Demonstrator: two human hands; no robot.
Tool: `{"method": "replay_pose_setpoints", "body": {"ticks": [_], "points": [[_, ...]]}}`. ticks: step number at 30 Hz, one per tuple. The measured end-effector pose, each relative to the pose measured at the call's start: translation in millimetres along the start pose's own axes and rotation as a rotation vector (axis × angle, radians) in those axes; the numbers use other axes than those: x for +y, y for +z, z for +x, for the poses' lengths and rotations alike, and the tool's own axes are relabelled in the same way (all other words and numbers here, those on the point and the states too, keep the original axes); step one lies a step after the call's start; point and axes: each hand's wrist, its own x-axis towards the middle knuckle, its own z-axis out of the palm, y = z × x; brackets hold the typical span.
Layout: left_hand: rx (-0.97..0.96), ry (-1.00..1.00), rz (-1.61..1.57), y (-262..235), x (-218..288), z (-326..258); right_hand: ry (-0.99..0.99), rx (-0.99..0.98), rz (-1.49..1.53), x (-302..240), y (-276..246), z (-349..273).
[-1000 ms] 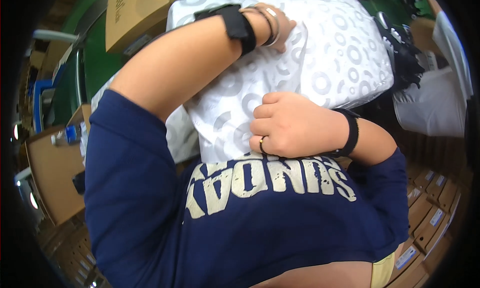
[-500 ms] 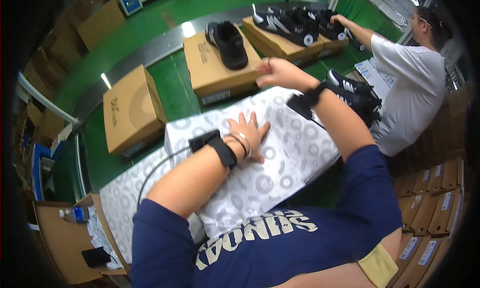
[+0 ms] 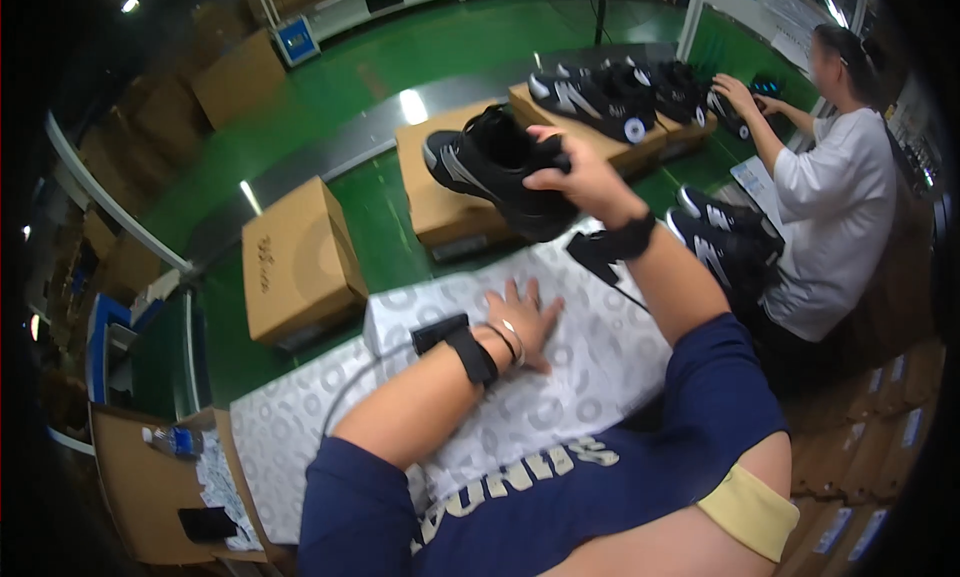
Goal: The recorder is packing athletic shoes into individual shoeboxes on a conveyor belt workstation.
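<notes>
My right hand (image 3: 592, 177) is closed on the heel end of a black sneaker (image 3: 478, 172) with grey side trim. The sneaker is tilted, its opening toward my hand, above a closed brown shoebox (image 3: 425, 192). With fingers spread, my left hand (image 3: 525, 325) lies flat on white wrapping paper (image 3: 545, 417) printed with grey rings. That paper spreads over the surface in front of me; what lies under it is hidden. Dark straps with small devices sit on both wrists.
Another shoebox (image 3: 300, 262) stands to the left. Black sneakers (image 3: 590, 102) rest on boxes at the far right, and more sneakers (image 3: 720, 232) sit nearer. A co-worker (image 3: 840, 187) handles a shoe there. An open carton (image 3: 130, 477) with a bottle (image 3: 172, 439) is at lower left.
My right hand has taken hold of the sneaker and lifted it off its box, tilting it. My left hand stays flat on the paper. The whole view has shifted slightly.
</notes>
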Motion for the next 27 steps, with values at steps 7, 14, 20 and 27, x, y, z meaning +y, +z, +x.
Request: {"method": "replay_pose_setpoints", "body": {"ticks": [7,14,20,27], "points": [[0.148,0.128,-0.008,7.8,-15.0,6.7,0.306,-0.034,0.336,-45.9,-43.2,-118.4],[0.018,0.123,-0.055,-4.6,-13.1,-7.8,0.355,0.153,0.016,-23.4,-26.1,-156.4],[0.355,0.338,-0.416,-57.6,-39.2,-139.0,-0.499,-0.341,-1.004,-40.3,53.9,-234.6],[0.653,-0.215,-0.399,38.2,-65.4,-150.7,0.190,0.329,-0.955,27.5,-46.1,-240.7]]}}
